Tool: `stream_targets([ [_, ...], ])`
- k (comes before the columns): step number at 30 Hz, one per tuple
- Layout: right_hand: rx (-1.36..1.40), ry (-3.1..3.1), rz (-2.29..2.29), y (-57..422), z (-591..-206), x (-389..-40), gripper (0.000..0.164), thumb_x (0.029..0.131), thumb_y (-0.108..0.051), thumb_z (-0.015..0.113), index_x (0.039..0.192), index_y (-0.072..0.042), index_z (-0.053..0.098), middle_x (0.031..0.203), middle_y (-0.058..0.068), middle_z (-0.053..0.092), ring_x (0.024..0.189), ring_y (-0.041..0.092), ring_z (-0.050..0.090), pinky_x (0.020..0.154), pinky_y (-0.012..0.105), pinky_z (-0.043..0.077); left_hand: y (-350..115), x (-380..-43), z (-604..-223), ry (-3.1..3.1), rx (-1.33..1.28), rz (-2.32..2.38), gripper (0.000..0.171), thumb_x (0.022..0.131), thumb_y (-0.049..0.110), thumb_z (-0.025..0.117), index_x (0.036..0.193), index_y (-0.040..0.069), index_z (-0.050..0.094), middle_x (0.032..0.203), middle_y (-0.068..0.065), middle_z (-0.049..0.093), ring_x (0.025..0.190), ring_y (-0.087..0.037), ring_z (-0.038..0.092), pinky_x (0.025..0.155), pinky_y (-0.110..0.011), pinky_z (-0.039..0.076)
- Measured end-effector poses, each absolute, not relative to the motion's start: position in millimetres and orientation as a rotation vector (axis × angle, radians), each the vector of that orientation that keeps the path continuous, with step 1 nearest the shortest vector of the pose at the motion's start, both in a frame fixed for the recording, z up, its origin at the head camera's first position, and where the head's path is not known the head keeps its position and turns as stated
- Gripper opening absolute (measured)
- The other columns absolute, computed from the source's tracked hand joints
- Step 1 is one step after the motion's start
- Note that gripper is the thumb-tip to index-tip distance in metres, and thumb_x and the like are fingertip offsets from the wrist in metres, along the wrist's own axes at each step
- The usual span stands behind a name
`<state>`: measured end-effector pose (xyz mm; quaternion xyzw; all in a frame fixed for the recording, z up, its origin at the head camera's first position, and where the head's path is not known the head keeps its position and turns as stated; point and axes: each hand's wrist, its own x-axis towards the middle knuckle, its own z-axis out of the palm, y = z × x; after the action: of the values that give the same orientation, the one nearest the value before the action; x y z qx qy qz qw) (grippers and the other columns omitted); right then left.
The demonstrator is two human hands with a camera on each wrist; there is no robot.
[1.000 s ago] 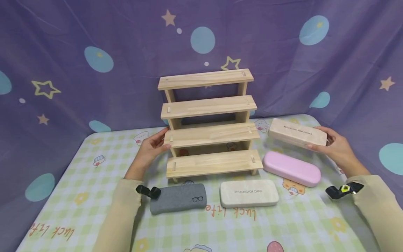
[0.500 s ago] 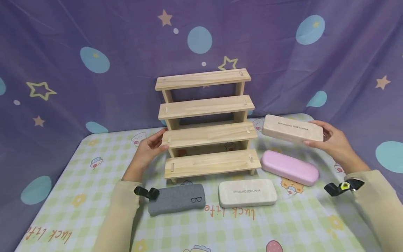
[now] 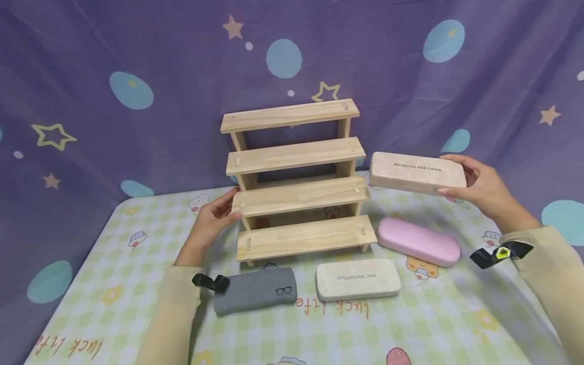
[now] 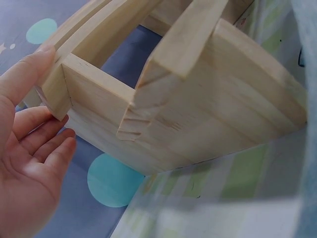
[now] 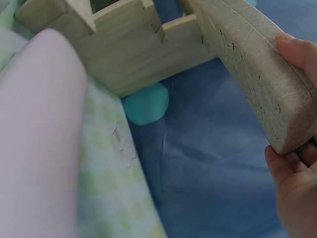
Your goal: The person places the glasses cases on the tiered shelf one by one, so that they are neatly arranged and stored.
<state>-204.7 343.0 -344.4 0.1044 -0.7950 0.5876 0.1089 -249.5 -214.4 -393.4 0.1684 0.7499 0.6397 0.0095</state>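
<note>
Head view: right hand (image 3: 484, 190) grips across beige case (image 3: 417, 173), left hand (image 3: 209, 221) pinches rack (image 3: 301, 196).

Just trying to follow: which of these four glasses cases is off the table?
The beige lettered glasses case in the right hand; the grey case, pink case and cream lettered case rest on the tablecloth.

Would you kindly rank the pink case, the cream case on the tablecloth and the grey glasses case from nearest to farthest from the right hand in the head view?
1. Pink case: right of the wooden stand.
2. Cream case: front, right of centre.
3. Grey glasses case: front left.
</note>
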Motion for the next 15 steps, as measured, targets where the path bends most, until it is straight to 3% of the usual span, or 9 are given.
stream_targets([
  [15, 0.395, -2.454, 1.659, 292.1, -309.0, -218.5, 0.064, 0.075, 0.005, 0.075, 0.131, -0.013, 0.052, 0.117, -0.005, 0.057, 0.099, 0.008, 0.054, 0.077, 0.012, 0.048, -213.9, -247.8, -391.8, 2.373, 0.53, 1.983, 0.061, 0.087, 0.0, 0.065, 0.142, -0.003, 0.037, 0.147, -0.019, 0.036, 0.134, -0.025, 0.037, 0.103, -0.014, 0.035],
])
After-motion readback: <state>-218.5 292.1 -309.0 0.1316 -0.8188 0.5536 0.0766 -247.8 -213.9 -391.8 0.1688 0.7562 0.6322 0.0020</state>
